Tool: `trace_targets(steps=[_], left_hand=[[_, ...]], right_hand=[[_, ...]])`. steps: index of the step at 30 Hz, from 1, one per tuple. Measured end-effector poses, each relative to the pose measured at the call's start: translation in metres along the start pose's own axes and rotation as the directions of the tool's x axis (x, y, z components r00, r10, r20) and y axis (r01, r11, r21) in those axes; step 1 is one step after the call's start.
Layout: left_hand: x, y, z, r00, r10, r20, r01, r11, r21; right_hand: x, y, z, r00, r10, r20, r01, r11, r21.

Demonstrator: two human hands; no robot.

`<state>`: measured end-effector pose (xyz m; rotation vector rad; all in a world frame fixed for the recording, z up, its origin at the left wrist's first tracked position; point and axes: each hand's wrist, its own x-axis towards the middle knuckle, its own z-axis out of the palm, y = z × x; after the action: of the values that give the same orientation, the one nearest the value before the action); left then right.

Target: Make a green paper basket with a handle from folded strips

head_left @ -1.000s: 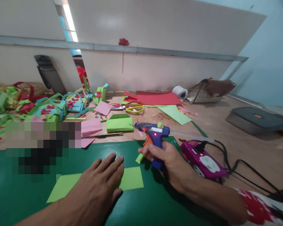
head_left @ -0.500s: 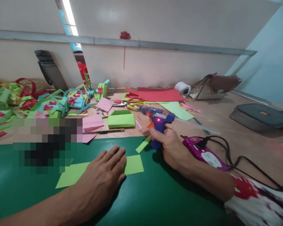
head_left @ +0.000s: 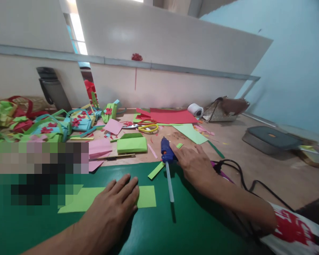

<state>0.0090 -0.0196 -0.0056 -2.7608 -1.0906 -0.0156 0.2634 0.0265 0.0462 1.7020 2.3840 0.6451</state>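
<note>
My left hand [head_left: 115, 203] lies flat with fingers stretched over a light green paper strip [head_left: 147, 196], pressing it onto the green mat [head_left: 202, 223]. To the right, my right hand [head_left: 194, 164] is closed round a blue glue gun [head_left: 167, 148]. The gun's nozzle points away from me, and a clear glue stick [head_left: 169, 184] juts from its back toward me. My right palm hides its handle. A narrow green paper strip [head_left: 156, 170] lies beside the gun. Just beyond the mat sits a folded green paper box [head_left: 132, 145].
Paper baskets with red flowers [head_left: 46, 129] crowd the left. Yellow-handled scissors [head_left: 149, 128], red paper [head_left: 172, 115] and pale green paper [head_left: 191, 133] lie behind. Black cords [head_left: 241, 177] run along the right, near a grey case [head_left: 271, 139] and a handbag [head_left: 225, 108]. A pixelated patch covers part of the left.
My right hand has turned the glue gun, so its nozzle points away and its stick toward me. The left hand stays on the paper strip. The view has tilted and shifted.
</note>
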Motion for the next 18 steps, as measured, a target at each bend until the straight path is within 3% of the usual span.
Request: trace_targets(steps=[4, 7, 10, 15, 18], left_hand=[[-0.001, -0.001, -0.014, 0.977, 0.014, 0.215, -0.024, 0.999, 0.046], [-0.001, -0.003, -0.02, 0.959, -0.012, 0.284, 0.001, 0.999, 0.041], [0.0, -0.006, -0.02, 0.966, -0.001, 0.257, -0.001, 1.0, 0.008], [0.001, -0.011, -0.016, 0.994, 0.007, 0.11, -0.003, 1.0, -0.029], [0.002, -0.015, -0.013, 0.999, 0.032, 0.031, -0.032, 0.999, -0.017]], right_hand=[[0.001, 0.002, 0.007, 1.0, -0.012, 0.023, 0.015, 0.993, -0.117], [-0.002, 0.002, 0.008, 0.999, -0.031, 0.014, 0.033, 0.989, -0.143], [-0.008, 0.003, 0.004, 0.998, -0.055, 0.014, 0.057, 0.981, -0.185], [-0.017, 0.004, 0.005, 0.99, -0.143, -0.004, 0.14, 0.973, -0.185], [-0.019, 0.005, 0.009, 0.993, -0.118, -0.02, 0.113, 0.981, -0.159]])
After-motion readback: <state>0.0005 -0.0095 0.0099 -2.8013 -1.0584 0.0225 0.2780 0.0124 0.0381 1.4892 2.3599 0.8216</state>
